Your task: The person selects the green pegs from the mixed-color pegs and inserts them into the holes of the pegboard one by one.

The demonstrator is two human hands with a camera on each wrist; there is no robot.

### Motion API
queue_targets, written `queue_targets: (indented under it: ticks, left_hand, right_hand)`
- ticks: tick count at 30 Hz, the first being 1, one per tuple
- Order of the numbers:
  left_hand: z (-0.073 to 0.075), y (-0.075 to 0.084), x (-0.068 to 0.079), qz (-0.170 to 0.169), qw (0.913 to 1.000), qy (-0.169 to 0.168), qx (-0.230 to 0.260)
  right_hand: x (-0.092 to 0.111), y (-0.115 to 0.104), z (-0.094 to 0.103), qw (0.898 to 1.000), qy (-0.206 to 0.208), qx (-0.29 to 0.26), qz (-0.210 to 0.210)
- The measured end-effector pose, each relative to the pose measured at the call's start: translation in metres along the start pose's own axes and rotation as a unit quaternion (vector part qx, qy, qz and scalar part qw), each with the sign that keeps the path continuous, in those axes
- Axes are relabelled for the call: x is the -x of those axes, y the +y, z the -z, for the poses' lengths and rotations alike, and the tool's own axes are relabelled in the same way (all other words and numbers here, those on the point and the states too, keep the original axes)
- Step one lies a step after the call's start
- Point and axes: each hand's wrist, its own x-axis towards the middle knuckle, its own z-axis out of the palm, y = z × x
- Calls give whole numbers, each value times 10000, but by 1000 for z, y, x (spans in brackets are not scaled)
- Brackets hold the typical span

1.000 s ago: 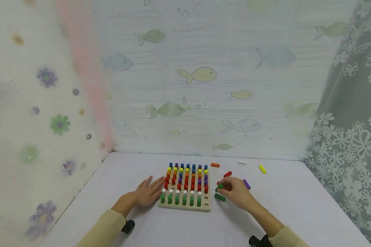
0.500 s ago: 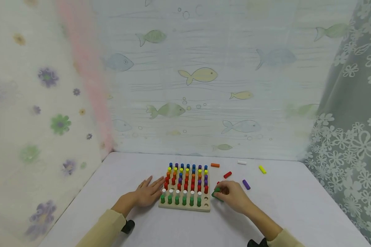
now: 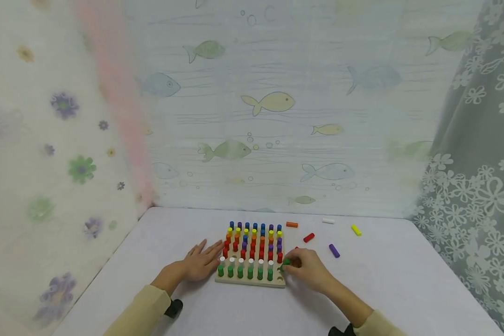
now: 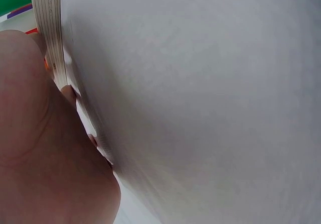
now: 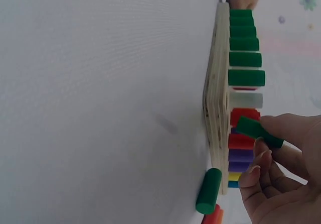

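My right hand pinches a green peg between thumb and fingertips. It holds the peg, tilted, over the right edge of a wooden pegboard, near the holes at the front right corner. My left hand lies with fingers spread on the table at the board's left side, fingertips against its edge. Coloured pegs stand in rows on the board: green ones in front, then white, red, orange, yellow and blue, with some purple among them. In the left wrist view the hand is beside the board's layered edge.
A second green peg lies on the table right of the board, hidden by my hand in the head view. Farther right lie orange, red, white, yellow and purple pegs. A fish-patterned curtain hangs behind.
My right hand has carried the green peg leftward, from the table beside the board to above its right edge, tilting it on the way. The left hand has stayed in place.
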Motion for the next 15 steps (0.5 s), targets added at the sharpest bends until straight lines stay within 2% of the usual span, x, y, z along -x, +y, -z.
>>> queue_targets:
  ticks: [15]
  left_hand:
    - [0,-1,-1,31,10000,67,-22]
  right_hand:
    - [-3,1,-9,9998,-67,171,85]
